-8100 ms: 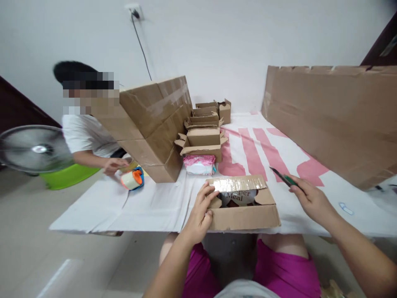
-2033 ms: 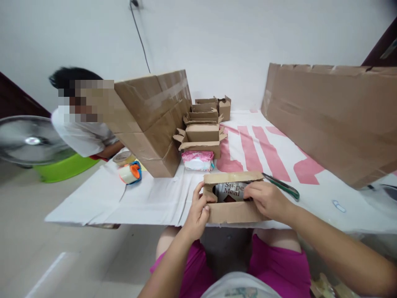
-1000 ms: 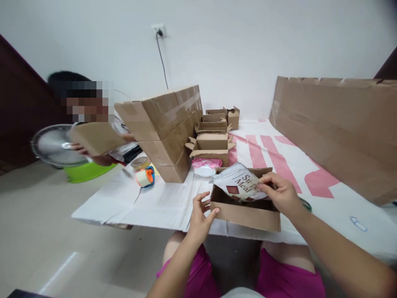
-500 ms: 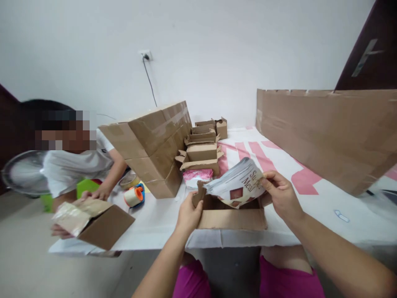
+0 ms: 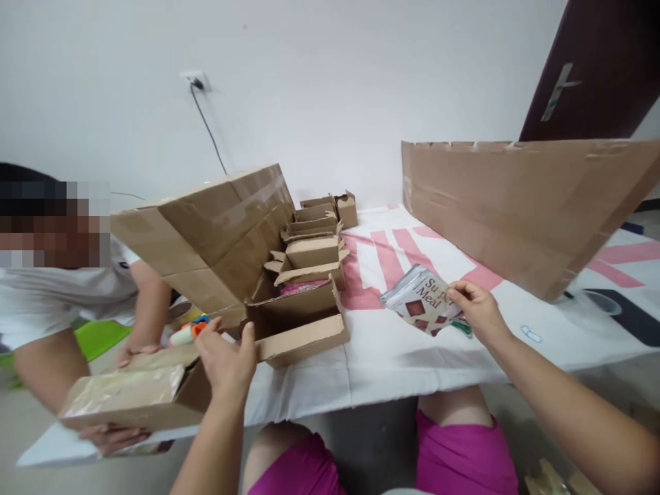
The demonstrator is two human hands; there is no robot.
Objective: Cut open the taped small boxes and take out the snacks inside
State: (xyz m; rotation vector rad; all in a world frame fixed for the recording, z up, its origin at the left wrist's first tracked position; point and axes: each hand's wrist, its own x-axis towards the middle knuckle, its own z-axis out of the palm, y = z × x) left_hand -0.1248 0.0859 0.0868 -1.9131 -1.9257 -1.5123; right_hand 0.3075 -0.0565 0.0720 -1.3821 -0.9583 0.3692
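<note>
Cardboard is seen everywhere across the tabletop (image 5: pixel 402 350), which is covered by a white sheet with pink markings. At the left edge, a taped carton (image 5: pixel 128 395) is gripped by a co-worker's hand (image 5: pixel 111 436) from beneath, while that person's other hand (image 5: pixel 135 352) is laid on its upper flap. Just behind it, a tape dispenser (image 5: pixel 188 332) with an orange core is partly hidden. A large sealed box (image 5: pixel 206 234) is stood tilted near the left side of the tabletop, and a row of small open boxes (image 5: pixel 314 237) is lined up beside it toward the far edge, with a pink packet (image 5: pixel 299 286) tucked at the near end of the row.

Close to the near edge, an emptied open box (image 5: pixel 296 323) is held by the left hand (image 5: pixel 227 357): its thumb is pressed against the box's left end and the fingers are curled around that end, so the box is tipped leftward.

Further right, a printed pouch (image 5: pixel 423 300) is pinched at its right edge by the right hand (image 5: pixel 477 313), held low over the tabletop and well clear of the open box. A green-handled tool (image 5: pixel 463 327) is glimpsed just under the pouch. Along the right side, a long flattened cardboard sheet (image 5: pixel 515 206) is propped upright, and a dark door (image 5: pixel 592 69) is visible behind it.
</note>
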